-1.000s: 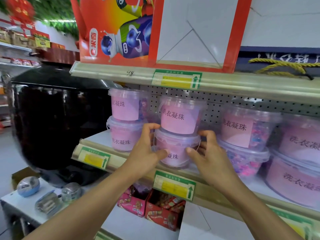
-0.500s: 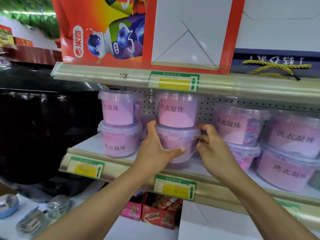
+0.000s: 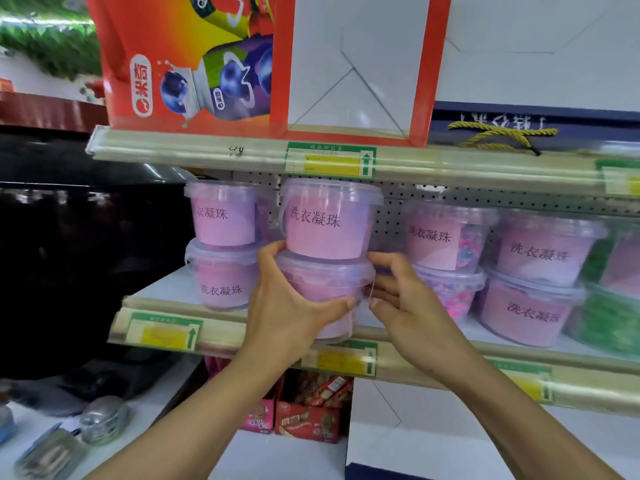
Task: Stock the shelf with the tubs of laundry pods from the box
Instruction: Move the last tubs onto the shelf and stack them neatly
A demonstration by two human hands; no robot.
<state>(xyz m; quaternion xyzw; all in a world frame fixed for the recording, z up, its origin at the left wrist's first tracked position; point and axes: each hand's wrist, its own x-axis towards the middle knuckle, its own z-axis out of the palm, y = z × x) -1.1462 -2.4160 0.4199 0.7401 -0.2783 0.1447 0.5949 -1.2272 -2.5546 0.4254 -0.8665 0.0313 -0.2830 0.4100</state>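
Observation:
Clear tubs of laundry pods with pink labels stand stacked two high on the shelf (image 3: 166, 292). In the middle stack, my left hand (image 3: 287, 299) grips the lower tub (image 3: 322, 282) from the left, thumb across its front. My right hand (image 3: 405, 306) holds the same tub at its right side, fingers curled near the rim. An upper tub (image 3: 329, 220) rests on top of it. Another stack (image 3: 221, 237) stands to the left. More tubs (image 3: 446, 244) sit to the right, further ones (image 3: 540, 278) beyond. The box is not in view.
The shelf above (image 3: 242, 150) hangs low over the upper tubs and carries a red carton (image 3: 194, 64). Green tubs (image 3: 609, 317) stand at the far right. Below are red snack boxes (image 3: 311, 417). A dark cabinet (image 3: 86, 254) sits to the left.
The label of the lower middle tub, seen facing front before, no longer shows. My left thumb now lies across its front and my right fingers have curled at its rim.

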